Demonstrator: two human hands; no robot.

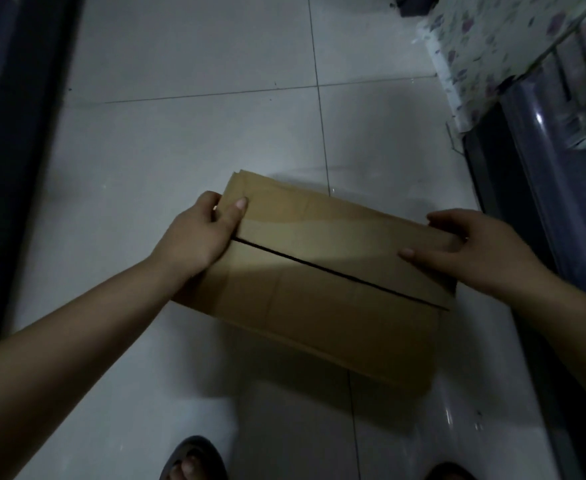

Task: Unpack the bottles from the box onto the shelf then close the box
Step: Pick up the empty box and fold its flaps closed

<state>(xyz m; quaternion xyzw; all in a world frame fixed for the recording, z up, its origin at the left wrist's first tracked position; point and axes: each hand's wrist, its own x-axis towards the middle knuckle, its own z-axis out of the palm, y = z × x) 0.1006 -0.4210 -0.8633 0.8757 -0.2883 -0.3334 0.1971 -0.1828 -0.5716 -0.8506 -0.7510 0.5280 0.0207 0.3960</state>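
The cardboard box (319, 271) stood on the white tiled floor (180, 133), and it is the landmark for all places here. Its two top flaps were folded down flat, and a thin dark seam (336, 271) ran between them from the left end of the box to the right end. The flaps met almost fully, with only this narrow gap between them.

The left hand (205, 233) was at the left end of the box. Its thumb lay flat on the far flap, and the other fingers were curled over the left edge, so the hand pinched the end of the flap between thumb and fingers. The right hand (475, 254) was at the right end of the box. Its fingers were spread a little and pressed flat on the top, the thumb pointing toward the middle of the box and the fingertips reaching the far right corner. I could not tell if these fingers went over the edge.

Both bare forearms came from the near side of the box. Near the box, at the bottom of the view, a foot in a dark sandal (191, 459) stood on the floor.

To the right of the box there was a dark shelf unit (544, 209) with a shiny front. Beyond the box, to the far right, a cloth with a flower pattern (485, 46) hung down. No bottles could be made out clearly; the things on the shelf were too blurred. To the left of the box, well apart, a dark wall or furniture (7, 133) ran along the floor.
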